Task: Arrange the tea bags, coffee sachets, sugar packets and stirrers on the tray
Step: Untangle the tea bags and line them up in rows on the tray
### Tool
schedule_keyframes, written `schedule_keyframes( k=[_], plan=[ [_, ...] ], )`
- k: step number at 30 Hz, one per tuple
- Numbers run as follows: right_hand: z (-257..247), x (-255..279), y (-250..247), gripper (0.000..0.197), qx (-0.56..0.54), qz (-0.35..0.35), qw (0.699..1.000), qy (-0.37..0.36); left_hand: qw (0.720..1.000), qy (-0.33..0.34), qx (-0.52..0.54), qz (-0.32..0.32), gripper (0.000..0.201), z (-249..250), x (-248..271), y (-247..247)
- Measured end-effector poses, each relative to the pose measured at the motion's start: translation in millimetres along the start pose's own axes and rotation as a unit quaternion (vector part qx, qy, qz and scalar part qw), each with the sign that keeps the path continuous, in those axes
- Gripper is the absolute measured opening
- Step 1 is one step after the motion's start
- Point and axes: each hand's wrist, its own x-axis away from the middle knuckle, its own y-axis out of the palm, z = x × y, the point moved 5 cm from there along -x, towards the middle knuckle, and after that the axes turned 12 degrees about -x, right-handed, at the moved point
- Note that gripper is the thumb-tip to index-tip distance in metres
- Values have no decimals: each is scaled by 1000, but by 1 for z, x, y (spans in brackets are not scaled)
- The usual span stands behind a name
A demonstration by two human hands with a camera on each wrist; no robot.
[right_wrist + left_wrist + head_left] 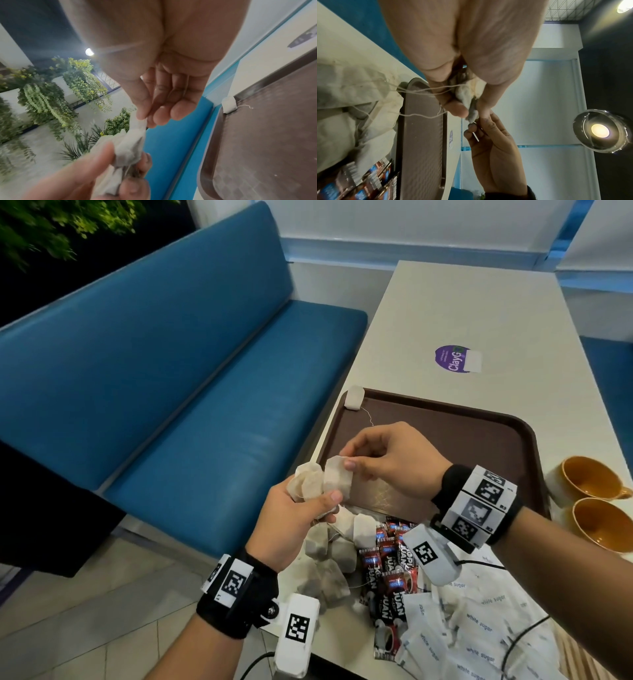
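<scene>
The left hand (291,518) gripped a bunch of tea bags (308,486) above the table (479,313) edge, while the right hand (387,460) pinched the top of one tea bag (337,479) between thumb and forefinger. One bag (354,397) lay at the brown tray (479,436) corner; sachets (394,573) read "KOPI JUAN", packets (479,621) "white sugar", a sticker (454,359) "ClayG".

Tea bags (467,94) in left-hand fingers (457,108)

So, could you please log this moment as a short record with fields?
left hand: holds a bunch of tea bags
right hand: pinches the top of one tea bag in that bunch
tray: one lone bag at its far left corner
table: heaps of bags, coffee sachets, sugar packets; two cups
</scene>
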Motion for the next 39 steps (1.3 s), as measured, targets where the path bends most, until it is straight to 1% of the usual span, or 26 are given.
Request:
schedule_keyframes(
  k=[2,6,8,10,12,14,16,17,19,21,24,26,29,30,32,35,39],
  plan=[
    [1,-2,0,6,-9,-2,1000,8,1000,2,-8,13,13,0,-2,-1],
    [8,-13,-9,3,16,13,1000,15,999,-17,-16,28,4,-4,-9,-4],
    [10,-21,-16,3,19,22,999,18,999,-29,-22,32,3,-10,-12,-8],
    [11,-31,-25,4,7,33,999,19,998,-41,-12,38,10,-15,-16,-12],
    [15,-45,-39,3,11,65,998,17,998,-56,-3,34,18,-20,-19,-15],
    [25,-65,-56,3,29,102,994,24,997,-68,-9,24,19,-25,-22,-18],
    [39,-87,-73,3,56,127,989,43,996,-83,-27,13,14,-29,-24,-22],
    [47,-98,-79,4,72,131,987,56,995,-91,-36,9,16,-31,-26,-24],
    [63,-117,-91,6,90,137,982,90,993,-107,-48,1,27,-35,-29,-28],
    [78,-133,-97,7,58,149,979,123,992,-116,-51,-1,37,-37,-32,-31],
    [90,-150,-96,9,13,174,974,144,991,-117,-60,8,37,-40,-37,-35],
    [89,-160,-89,10,2,156,977,144,990,-119,-75,9,38,-45,-39,-37],
    [88,-173,-73,5,-56,85,981,167,988,-125,-91,8,44,-51,-43,-39],
    [89,-176,-70,5,-53,70,980,176,987,-125,-97,9,44,-50,-42,-39],
    [96,-183,-70,6,-13,81,979,185,987,-121,-105,12,43,-49,-43,-40],
    [106,-192,-81,8,46,142,974,172,986,-117,-115,21,45,-46,-42,-43],
    [114,-199,-88,9,35,158,972,168,984,-121,-125,29,42,-44,-42,-46]
  ],
)
